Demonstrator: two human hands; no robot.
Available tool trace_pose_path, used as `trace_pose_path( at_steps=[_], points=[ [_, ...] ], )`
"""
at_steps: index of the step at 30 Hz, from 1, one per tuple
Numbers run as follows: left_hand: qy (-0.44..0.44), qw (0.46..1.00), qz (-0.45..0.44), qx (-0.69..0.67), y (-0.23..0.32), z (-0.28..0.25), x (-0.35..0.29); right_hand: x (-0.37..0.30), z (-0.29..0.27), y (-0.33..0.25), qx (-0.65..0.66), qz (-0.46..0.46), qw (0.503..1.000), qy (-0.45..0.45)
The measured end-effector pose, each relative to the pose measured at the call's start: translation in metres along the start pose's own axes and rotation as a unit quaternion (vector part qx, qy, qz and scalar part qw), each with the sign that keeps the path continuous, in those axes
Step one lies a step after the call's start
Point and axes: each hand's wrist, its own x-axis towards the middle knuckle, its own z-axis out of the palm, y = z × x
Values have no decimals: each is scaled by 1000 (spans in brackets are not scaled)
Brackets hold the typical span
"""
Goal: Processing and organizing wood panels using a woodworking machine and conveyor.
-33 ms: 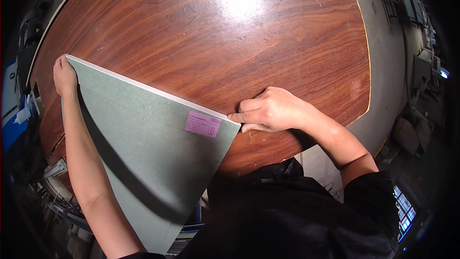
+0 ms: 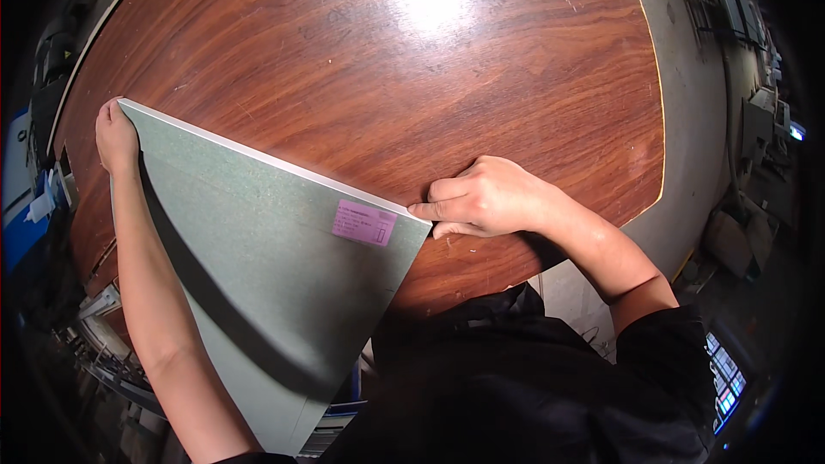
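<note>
A large grey-green panel (image 2: 249, 206) with a pale edge strip (image 2: 275, 161) slants from the wooden table top down toward my body. Stuck near its right corner is a purple printed label (image 2: 364, 222). My left hand (image 2: 117, 136) grips the panel's far left corner, fingers wrapped round the edge. At the right corner, my right hand (image 2: 481, 198) is closed, with thumb and fingers pinching the panel's tip. The panel's lower end runs out of sight below, between my left forearm and my dark clothing.
Under the panel's upper part lies a brown wood-grain table top (image 2: 533, 77) with scratches and a bright light reflection. A dark metal rack (image 2: 722, 4) stands on the floor at the far right. Blue and white equipment (image 2: 34, 206) sits beyond the left edge.
</note>
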Motion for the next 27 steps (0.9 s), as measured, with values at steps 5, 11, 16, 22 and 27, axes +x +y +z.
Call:
trace_pose_path(
  at_steps=[5, 11, 16, 22, 27],
  points=[
    [15, 1000, -6, 15, 3, 3, -2, -7, 3, 2, -61, -7, 998, -5],
    [8, 1000, -12, 17, -5, 1, 1, -1, -2, 0, -22, 18, 999, -42],
    [10, 1000, 1, 19, -3, 3, 0, -5, 3, 1, -20, 11, 1000, -22],
    [8, 1000, 8, 22, -12, 4, 6, -8, 4, 6, -26, -19, 999, -21],
    [7, 1000, 8, 21, -5, 4, 10, -11, 4, 11, -26, -57, 997, 34]
  ],
)
